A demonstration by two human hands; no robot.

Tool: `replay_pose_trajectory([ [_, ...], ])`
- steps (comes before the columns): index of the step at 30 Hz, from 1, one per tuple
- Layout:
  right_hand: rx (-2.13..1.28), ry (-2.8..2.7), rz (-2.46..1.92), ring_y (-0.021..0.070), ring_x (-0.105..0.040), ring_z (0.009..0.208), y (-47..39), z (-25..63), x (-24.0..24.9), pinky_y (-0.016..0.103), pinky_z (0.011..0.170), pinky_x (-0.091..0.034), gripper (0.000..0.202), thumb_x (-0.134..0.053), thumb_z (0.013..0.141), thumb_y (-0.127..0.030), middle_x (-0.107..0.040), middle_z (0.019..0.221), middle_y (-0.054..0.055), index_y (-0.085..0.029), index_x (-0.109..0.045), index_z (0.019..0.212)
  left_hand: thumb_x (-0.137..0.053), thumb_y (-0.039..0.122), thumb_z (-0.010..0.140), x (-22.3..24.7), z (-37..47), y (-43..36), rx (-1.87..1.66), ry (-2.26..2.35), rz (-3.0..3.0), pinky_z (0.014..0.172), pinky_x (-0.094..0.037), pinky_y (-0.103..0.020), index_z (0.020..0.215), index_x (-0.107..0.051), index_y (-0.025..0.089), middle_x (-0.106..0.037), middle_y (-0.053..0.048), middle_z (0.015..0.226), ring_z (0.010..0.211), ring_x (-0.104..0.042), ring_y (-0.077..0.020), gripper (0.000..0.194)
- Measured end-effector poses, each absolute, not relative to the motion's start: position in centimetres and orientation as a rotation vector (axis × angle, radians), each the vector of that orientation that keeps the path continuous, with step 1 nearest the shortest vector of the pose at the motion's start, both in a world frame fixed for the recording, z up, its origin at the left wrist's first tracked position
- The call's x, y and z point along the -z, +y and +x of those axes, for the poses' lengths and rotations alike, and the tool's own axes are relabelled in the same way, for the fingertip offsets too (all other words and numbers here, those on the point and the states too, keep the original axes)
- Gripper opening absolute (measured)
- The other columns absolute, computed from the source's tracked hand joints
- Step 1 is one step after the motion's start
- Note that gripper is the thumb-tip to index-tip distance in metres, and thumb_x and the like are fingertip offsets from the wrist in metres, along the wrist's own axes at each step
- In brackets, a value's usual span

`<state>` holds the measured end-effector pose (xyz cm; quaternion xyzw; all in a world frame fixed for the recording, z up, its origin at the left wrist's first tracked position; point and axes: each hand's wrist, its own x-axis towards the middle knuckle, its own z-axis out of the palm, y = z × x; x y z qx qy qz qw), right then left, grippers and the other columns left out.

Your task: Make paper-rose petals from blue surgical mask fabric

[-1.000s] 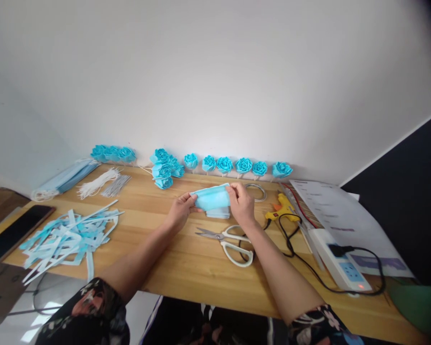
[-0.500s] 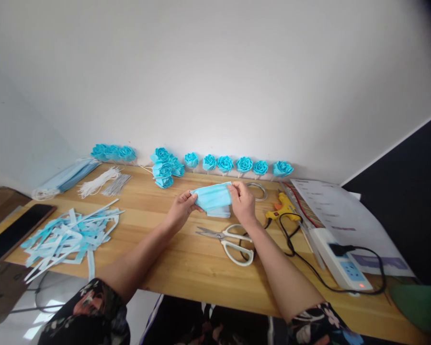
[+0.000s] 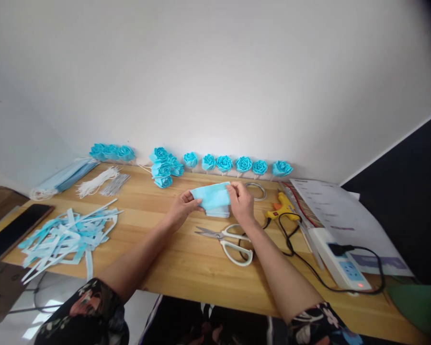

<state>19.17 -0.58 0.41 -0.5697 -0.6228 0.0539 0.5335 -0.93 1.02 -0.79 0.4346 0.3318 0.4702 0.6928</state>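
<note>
A light blue piece of face mask fabric (image 3: 213, 195) is stretched between my two hands above the table. My left hand (image 3: 183, 207) pinches its left end with the thumb on top. On the right end, my right hand (image 3: 240, 201) grips the upper corner between thumb and fingers. Just beneath the fabric lies a small stack of pale cut pieces (image 3: 217, 212), partly covered from my view. White-handled scissors (image 3: 221, 235) rest on the wood in front of the stack, blades pointing left and slightly apart.
Blue fabric flowers (image 3: 224, 164) line the wall. Cut strips (image 3: 70, 237), a phone (image 3: 16, 232), whole masks (image 3: 62, 179), white cords (image 3: 97, 181) and grey wires (image 3: 115, 185) lie left. A wire coil (image 3: 256, 191), yellow glue gun (image 3: 285, 208), power strip (image 3: 339, 261) and paper sheet (image 3: 345, 220) occupy the right.
The fabric is tilted a little and looks flatter, with my left thumb now lying across its face. Both hands keep their hold in nearly the same place.
</note>
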Motion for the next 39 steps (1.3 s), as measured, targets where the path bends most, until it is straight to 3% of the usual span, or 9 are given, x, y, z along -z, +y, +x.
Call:
replay_pose_trajectory([
  [4, -0.122, -1.478, -1.361, 0.016, -0.057, 0.063, -0.7, 19.2, -0.5, 0.026, 0.061, -0.039, 0.029, -0.047, 0.093, -0.045, -0.066, 0.071, 0.001, -0.02, -0.06, 0.084, -0.084, 0.03, 0.06, 0.2, -1.1, 0.8, -0.995, 0.77, 1.096, 0.05, -0.039, -0.019, 0.1, -0.063, 0.014, -0.065, -0.003, 0.081, 0.063, -0.055, -0.0105, 0.049],
  [10, -0.08, -1.483, -1.352, 0.0166, -0.058, 0.063, -0.5, 19.4, -0.5, 0.026, 0.061, -0.038, 0.028, -0.047, 0.093, -0.043, -0.066, 0.071, 0.002, -0.02, -0.06, 0.084, -0.082, 0.031, 0.062, -0.4, -1.3, 0.8, -0.918, 0.703, 1.249, 0.045, -0.025, -0.019, 0.113, -0.059, 0.014, -0.059, 0.002, 0.07, 0.052, -0.04, -0.0061, 0.058],
  [19, -0.063, -1.492, -1.354, 0.0166, -0.057, 0.062, -0.5, 19.6, -0.9, 0.026, 0.059, -0.039, 0.03, -0.046, 0.093, -0.045, -0.066, 0.069, 0.002, -0.02, -0.06, 0.084, -0.082, 0.033, 0.064, -0.6, -1.5, 1.0, -0.912, 0.602, 1.333, 0.062, -0.038, -0.024, 0.107, -0.063, 0.013, -0.061, -0.002, 0.071, 0.068, -0.053, -0.0135, 0.051],
  [26, 0.003, -1.524, -1.339, 0.0166, -0.058, 0.061, -0.7, 19.4, -0.9, 0.026, 0.059, -0.039, 0.029, -0.047, 0.094, -0.044, -0.067, 0.069, 0.002, -0.02, -0.062, 0.085, -0.08, 0.037, 0.066, -0.3, -1.8, 1.3, -0.861, 0.656, 1.372, 0.053, -0.03, -0.022, 0.112, -0.061, 0.012, -0.061, -0.002, 0.073, 0.059, -0.045, -0.0091, 0.056],
  [33, 0.019, -1.555, -1.349, 0.0159, -0.057, 0.059, -0.7, 19.4, -0.7, 0.026, 0.059, -0.039, 0.03, -0.046, 0.094, -0.044, -0.066, 0.068, 0.002, -0.02, -0.062, 0.086, -0.078, 0.042, 0.067, 0.1, -2.2, 1.5, -0.871, 0.748, 1.288, 0.061, -0.038, -0.024, 0.103, -0.067, 0.013, -0.067, -0.006, 0.084, 0.07, -0.055, -0.0143, 0.048],
  [39, -0.001, -1.575, -1.34, 0.0163, -0.058, 0.062, -0.8, 19.3, -0.8, 0.026, 0.061, -0.04, 0.029, -0.046, 0.094, -0.043, -0.067, 0.07, 0.003, -0.02, -0.063, 0.086, -0.072, 0.049, 0.073, 0.7, -2.7, 2.0, -1.038, 0.926, 1.203, 0.049, -0.032, -0.022, 0.068, -0.065, 0.013, -0.055, 0.001, 0.056, 0.048, -0.045, -0.0075, 0.037],
])
